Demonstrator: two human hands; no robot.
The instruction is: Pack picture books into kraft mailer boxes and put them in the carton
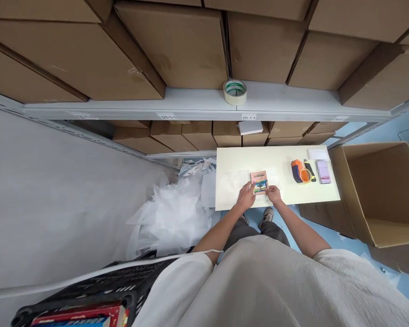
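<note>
A small pink book with a colourful picture on its cover (259, 178) lies over the pale yellow board (238, 159), between my two hands. My left hand (247, 195) grips its left edge, fingers closed on it. At the book's lower right corner, my right hand (273, 194) pinches the edge between thumb and fingers. To the right on the board are an orange tape dispenser (297, 169) with a roll of tape, a black and yellow cutter (310, 170), a purple packet (323, 172) and a white slip (318, 155).
Cardboard boxes (191, 45) fill the shelves ahead, and a tape roll (235, 92) sits on the shelf edge (197, 97). An open carton (381, 181) stands right. White wrapping sheets (177, 213) are heaped left, above a black crate (98, 286).
</note>
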